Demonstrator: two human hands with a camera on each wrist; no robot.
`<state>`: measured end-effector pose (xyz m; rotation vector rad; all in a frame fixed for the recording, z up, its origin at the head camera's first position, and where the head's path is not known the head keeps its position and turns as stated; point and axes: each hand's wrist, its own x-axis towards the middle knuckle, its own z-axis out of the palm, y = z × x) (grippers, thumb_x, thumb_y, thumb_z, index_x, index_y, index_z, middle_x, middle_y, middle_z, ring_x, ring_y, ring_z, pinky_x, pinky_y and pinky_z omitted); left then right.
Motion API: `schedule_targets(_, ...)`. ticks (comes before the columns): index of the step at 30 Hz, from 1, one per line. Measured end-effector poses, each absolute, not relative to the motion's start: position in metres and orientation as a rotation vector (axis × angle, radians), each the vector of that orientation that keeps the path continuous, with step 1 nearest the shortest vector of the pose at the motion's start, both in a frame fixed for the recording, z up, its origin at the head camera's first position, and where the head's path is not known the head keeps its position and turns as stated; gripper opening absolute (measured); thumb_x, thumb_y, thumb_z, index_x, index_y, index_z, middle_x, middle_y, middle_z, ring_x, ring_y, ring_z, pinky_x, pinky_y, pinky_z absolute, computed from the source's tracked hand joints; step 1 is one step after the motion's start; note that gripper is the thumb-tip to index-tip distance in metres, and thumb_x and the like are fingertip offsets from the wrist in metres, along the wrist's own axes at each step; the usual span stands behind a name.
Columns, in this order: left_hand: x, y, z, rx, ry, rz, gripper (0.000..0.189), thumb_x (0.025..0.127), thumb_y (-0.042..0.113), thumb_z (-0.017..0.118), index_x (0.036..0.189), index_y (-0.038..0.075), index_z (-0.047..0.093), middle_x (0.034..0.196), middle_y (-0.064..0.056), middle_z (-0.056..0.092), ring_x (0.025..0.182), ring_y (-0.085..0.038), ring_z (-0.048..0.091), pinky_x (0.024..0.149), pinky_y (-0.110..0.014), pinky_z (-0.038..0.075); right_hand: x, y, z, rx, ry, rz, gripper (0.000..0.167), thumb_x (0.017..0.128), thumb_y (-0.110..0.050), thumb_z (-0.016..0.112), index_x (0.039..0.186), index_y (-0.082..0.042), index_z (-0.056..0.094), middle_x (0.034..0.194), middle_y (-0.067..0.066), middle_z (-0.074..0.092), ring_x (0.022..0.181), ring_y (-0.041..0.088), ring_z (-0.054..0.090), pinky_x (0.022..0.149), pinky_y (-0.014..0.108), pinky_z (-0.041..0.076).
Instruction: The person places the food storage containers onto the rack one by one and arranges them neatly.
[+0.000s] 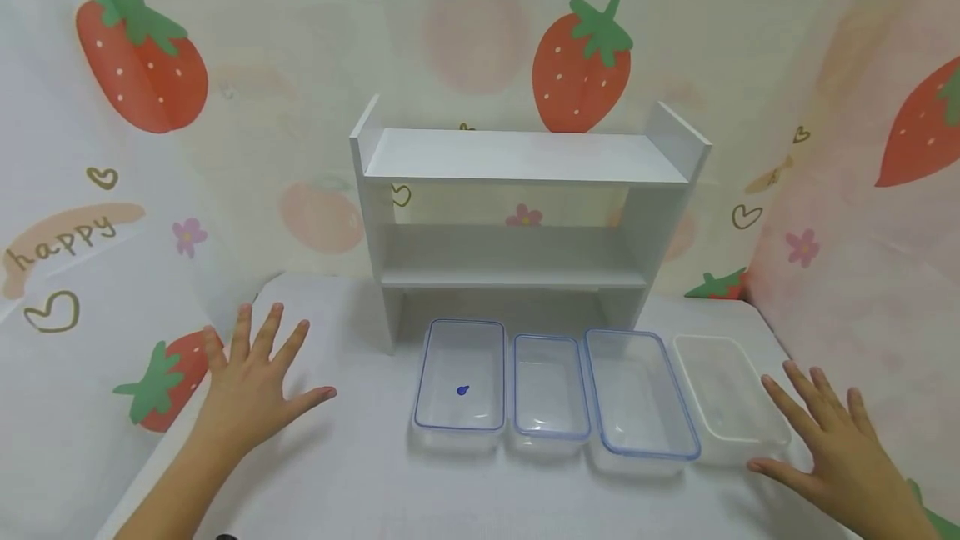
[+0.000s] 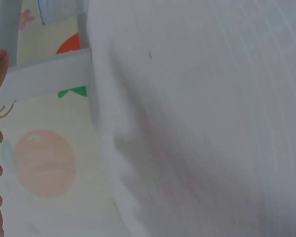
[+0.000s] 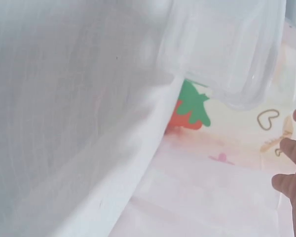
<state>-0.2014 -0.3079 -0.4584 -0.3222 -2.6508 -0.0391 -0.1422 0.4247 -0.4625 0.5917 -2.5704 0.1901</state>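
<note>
My left hand (image 1: pixel 251 394) hovers over the table's left side, fingers spread, holding nothing. On the right, my right hand (image 1: pixel 843 448) is spread the same way, its thumb close to a clear container with a whitish rim (image 1: pixel 720 390). Left of that container stand a large blue-rimmed container (image 1: pixel 643 394), a smaller blue-rimmed one (image 1: pixel 551 390) and another blue-rimmed one (image 1: pixel 460 377) with a small blue mark. In the right wrist view the whitish-rimmed container (image 3: pixel 222 54) shows near my fingers (image 3: pixel 291 148).
A white two-tier shelf (image 1: pixel 513 257) stands at the back behind the containers. White cloth covers the table (image 1: pixel 360 473). Around it hangs a backdrop (image 1: pixel 480 48) printed with strawberries, hearts and flowers. A small dark object (image 1: pixel 226 537) shows at the bottom edge.
</note>
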Motion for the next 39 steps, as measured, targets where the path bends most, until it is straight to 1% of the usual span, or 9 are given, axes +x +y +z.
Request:
schedule_targets(2, -0.203, -0.305, -0.46, -0.315, -2.655, -0.085, 0.102, 0.077, 0.081, 0.066, 0.154, 0.016, 0.046, 0.167, -0.022, 0.026, 0.156, -0.048, -0.005, 0.115, -0.079, -0.012, -0.143, 0.423, -0.464, 0.587, -2.562, 0.206, 0.116, 0.063, -0.052, 0.092, 0.16, -0.019, 0.037, 0.171, 0.011, 0.02, 0.16, 0.027, 0.004, 0.122, 0.07, -0.006)
schedule_targets(6, -0.207, -0.3, -0.462, -0.296, -2.674, -0.163, 0.102, 0.079, 0.079, 0.066, 0.155, 0.015, 0.044, 0.166, -0.023, 0.027, 0.155, -0.052, 0.004, 0.115, -0.081, -0.008, -0.142, 0.421, -0.467, 0.572, -2.561, 0.251, 0.115, 0.063, -0.048, 0.093, 0.159, -0.019, 0.037, 0.17, 0.014, 0.023, 0.16, 0.029, 0.005, 0.122, 0.072, -0.005)
schedule_targets(12, -0.211, -0.29, -0.466, -0.272, -2.707, -0.367, 0.101, 0.082, 0.074, 0.068, 0.158, 0.014, 0.038, 0.167, -0.023, 0.025, 0.154, -0.053, 0.007, 0.115, -0.081, -0.006, -0.14, 0.418, -0.469, 0.544, -2.568, 0.341, 0.115, 0.064, -0.043, 0.094, 0.159, -0.017, 0.037, 0.17, 0.015, 0.022, 0.158, 0.039, 0.011, 0.119, 0.076, -0.005)
schedule_targets(14, -0.213, -0.287, -0.467, -0.263, -2.707, -0.436, 0.101, 0.083, 0.072, 0.069, 0.159, 0.013, 0.037, 0.167, -0.023, 0.024, 0.153, -0.053, 0.008, 0.115, -0.082, -0.004, -0.14, 0.417, -0.469, 0.531, -2.561, 0.373, 0.114, 0.063, -0.041, 0.095, 0.159, -0.016, 0.039, 0.169, 0.016, 0.023, 0.157, 0.041, 0.013, 0.119, 0.077, -0.004)
schedule_targets(20, -0.221, -0.277, -0.474, -0.228, -2.687, -0.639, 0.101, 0.085, 0.066, 0.072, 0.161, 0.012, 0.033, 0.167, -0.022, 0.025, 0.153, -0.053, 0.01, 0.114, -0.083, 0.004, -0.14, 0.414, -0.471, 0.497, -2.578, 0.426, 0.116, 0.065, -0.038, 0.095, 0.161, -0.018, 0.032, 0.17, 0.017, 0.019, 0.158, 0.041, 0.005, 0.118, 0.076, -0.009)
schedule_targets(23, -0.225, -0.271, -0.475, -0.216, -2.666, -0.751, 0.1, 0.086, 0.063, 0.073, 0.161, 0.011, 0.032, 0.167, -0.022, 0.025, 0.154, -0.052, 0.01, 0.114, -0.083, 0.006, -0.14, 0.413, -0.473, 0.486, -2.571, 0.473, 0.115, 0.065, -0.034, 0.095, 0.161, -0.018, 0.034, 0.17, 0.019, 0.02, 0.158, 0.042, 0.006, 0.118, 0.076, -0.009)
schedule_targets(27, -0.231, -0.263, -0.475, -0.204, -2.628, -0.911, 0.098, 0.086, 0.057, 0.076, 0.16, 0.01, 0.032, 0.166, -0.022, 0.027, 0.154, -0.05, 0.011, 0.116, -0.08, 0.012, -0.139, 0.413, -0.476, 0.472, -2.564, 0.523, 0.115, 0.064, -0.034, 0.096, 0.161, -0.019, 0.034, 0.17, 0.018, 0.02, 0.157, 0.044, 0.007, 0.116, 0.078, -0.01)
schedule_targets(33, -0.239, -0.252, -0.473, -0.162, -2.568, -1.121, 0.094, 0.089, 0.051, 0.077, 0.162, 0.015, 0.03, 0.168, -0.016, 0.028, 0.156, -0.043, 0.014, 0.119, -0.074, 0.02, -0.14, 0.415, -0.481, 0.472, -2.555, 0.579, 0.114, 0.064, -0.031, 0.096, 0.16, -0.017, 0.036, 0.169, 0.019, 0.02, 0.156, 0.046, 0.009, 0.114, 0.081, -0.008)
schedule_targets(39, -0.245, -0.241, -0.473, -0.116, -2.506, -1.274, 0.089, 0.091, 0.047, 0.076, 0.162, 0.018, 0.03, 0.167, -0.012, 0.031, 0.155, -0.039, 0.024, 0.123, -0.064, 0.024, -0.139, 0.415, -0.484, 0.46, -2.576, 0.638, 0.112, 0.068, -0.029, 0.095, 0.161, -0.017, 0.033, 0.171, 0.017, 0.017, 0.156, 0.046, 0.006, 0.114, 0.079, -0.01)
